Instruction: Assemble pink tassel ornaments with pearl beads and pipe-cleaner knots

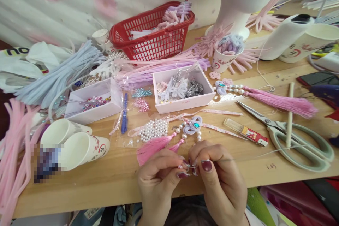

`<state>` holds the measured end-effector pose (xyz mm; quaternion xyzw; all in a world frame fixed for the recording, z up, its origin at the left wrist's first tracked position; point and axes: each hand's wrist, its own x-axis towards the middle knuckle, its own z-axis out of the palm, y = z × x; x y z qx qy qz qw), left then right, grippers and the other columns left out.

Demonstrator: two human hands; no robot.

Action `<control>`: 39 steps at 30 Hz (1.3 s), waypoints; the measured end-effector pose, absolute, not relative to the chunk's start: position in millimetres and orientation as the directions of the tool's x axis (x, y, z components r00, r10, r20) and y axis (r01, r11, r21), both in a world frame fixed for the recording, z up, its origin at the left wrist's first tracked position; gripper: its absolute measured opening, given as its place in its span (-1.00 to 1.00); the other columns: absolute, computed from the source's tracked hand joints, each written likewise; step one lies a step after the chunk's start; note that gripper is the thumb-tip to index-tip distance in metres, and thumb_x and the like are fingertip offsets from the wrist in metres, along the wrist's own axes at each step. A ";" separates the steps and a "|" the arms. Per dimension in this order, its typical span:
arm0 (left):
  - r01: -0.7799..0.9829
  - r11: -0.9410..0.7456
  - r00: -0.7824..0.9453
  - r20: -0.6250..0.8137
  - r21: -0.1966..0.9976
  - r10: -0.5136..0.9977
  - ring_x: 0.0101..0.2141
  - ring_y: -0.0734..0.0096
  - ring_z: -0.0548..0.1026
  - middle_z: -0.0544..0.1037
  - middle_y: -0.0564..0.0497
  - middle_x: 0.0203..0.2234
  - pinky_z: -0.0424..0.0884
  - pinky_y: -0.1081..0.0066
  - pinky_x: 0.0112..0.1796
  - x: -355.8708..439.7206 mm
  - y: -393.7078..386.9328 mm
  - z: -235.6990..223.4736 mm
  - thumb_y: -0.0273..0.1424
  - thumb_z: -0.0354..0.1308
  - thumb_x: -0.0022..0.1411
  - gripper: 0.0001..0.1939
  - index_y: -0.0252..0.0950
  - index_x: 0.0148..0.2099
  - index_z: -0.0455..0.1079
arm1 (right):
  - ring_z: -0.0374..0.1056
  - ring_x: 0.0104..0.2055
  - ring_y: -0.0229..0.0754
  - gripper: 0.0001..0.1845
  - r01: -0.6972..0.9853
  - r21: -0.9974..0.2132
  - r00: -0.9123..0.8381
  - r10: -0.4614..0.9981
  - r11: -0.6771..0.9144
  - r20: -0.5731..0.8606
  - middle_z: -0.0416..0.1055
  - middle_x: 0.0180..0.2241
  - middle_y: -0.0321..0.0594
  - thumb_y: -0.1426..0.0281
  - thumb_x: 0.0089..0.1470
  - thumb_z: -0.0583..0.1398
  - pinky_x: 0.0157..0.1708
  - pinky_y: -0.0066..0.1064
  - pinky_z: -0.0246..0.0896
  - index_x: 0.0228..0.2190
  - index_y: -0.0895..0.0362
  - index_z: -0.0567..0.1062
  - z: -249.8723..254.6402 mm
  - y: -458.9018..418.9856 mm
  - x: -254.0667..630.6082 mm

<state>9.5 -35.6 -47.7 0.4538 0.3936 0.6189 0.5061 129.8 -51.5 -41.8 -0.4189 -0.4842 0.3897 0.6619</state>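
Close together above the front of the table, my left hand (159, 176) and my right hand (222, 176) both pinch a thin pale thread (258, 155) between thumb and fingers. From my right hand the thread runs off to the right, over the scissors. A tiny pinkish bit, perhaps a bead, shows at my left fingertips, too small to tell. Just beyond the hands lies a beaded ornament with a lilac chenille flower (192, 125), a blue gem, white pearls and pink tassels (155, 148). Loose white pearls (154, 130) are beside it on clear plastic.
Open scissors (280, 127) and a small toothpick-like box (246, 132) lie right. White boxes (182, 106) hold beads and flowers; paper cups (79, 152) stand left. A red basket (153, 42), chenille stems (60, 74) and a thread cone (283, 39) are further back.
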 end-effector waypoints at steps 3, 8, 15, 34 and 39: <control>-0.280 -0.184 -0.068 0.172 0.942 0.983 -0.45 0.42 0.62 0.68 0.01 -0.47 0.59 0.54 -0.43 9.8 -35.2 -47.4 -0.40 0.48 0.14 -0.92 -0.13 -0.26 0.71 | 0.26 -0.39 -0.22 -0.83 -0.111 -0.929 0.235 0.918 0.352 0.320 0.33 -0.43 -0.29 0.39 0.41 0.10 -0.38 -0.40 0.20 -0.28 0.05 0.44 -41.3 -51.3 129.8; -0.287 -0.162 -0.051 0.153 0.944 0.987 -0.45 0.44 0.61 0.65 0.03 -0.48 0.58 0.56 -0.42 9.9 -36.1 -45.3 -0.44 0.47 0.15 -0.88 -0.12 -0.25 0.70 | 0.28 -0.40 -0.22 -0.83 -0.141 -0.926 0.224 0.923 0.350 0.314 0.33 -0.45 -0.30 0.39 0.40 0.10 -0.40 -0.40 0.18 -0.28 0.05 0.44 -41.3 -50.8 129.0; -0.309 -0.162 -0.034 0.159 0.937 0.987 -0.42 0.44 0.61 0.65 0.02 -0.43 0.58 0.57 -0.40 8.3 -37.9 -47.4 -0.47 0.45 0.16 -0.85 -0.13 -0.21 0.70 | 0.28 -0.35 -0.25 -0.82 -0.156 -0.931 0.230 0.929 0.329 0.290 0.35 -0.40 -0.30 0.40 0.43 0.08 -0.36 -0.41 0.20 -0.27 0.06 0.43 -42.7 -53.2 128.9; -0.366 -0.150 0.024 0.170 0.918 0.985 -0.37 0.47 0.54 0.61 0.06 -0.42 0.52 0.54 -0.33 7.2 -39.0 -52.0 -0.43 0.43 0.21 -0.89 -0.17 -0.20 0.63 | 0.28 -0.34 -0.29 -0.83 -0.159 -0.933 0.193 0.937 0.323 0.291 0.27 -0.41 -0.35 0.39 0.44 0.08 -0.34 -0.44 0.20 -0.25 0.06 0.42 -44.0 -53.3 130.5; -0.383 -0.130 0.032 0.154 0.914 0.988 -0.37 0.50 0.54 0.60 0.09 -0.42 0.51 0.57 -0.33 6.7 -39.7 -53.1 -0.45 0.42 0.22 -0.91 -0.18 -0.21 0.62 | 0.28 -0.34 -0.29 -0.82 -0.170 -0.933 0.203 0.938 0.316 0.280 0.31 -0.39 -0.34 0.38 0.45 0.07 -0.34 -0.43 0.22 -0.25 0.06 0.41 -44.3 -55.1 130.5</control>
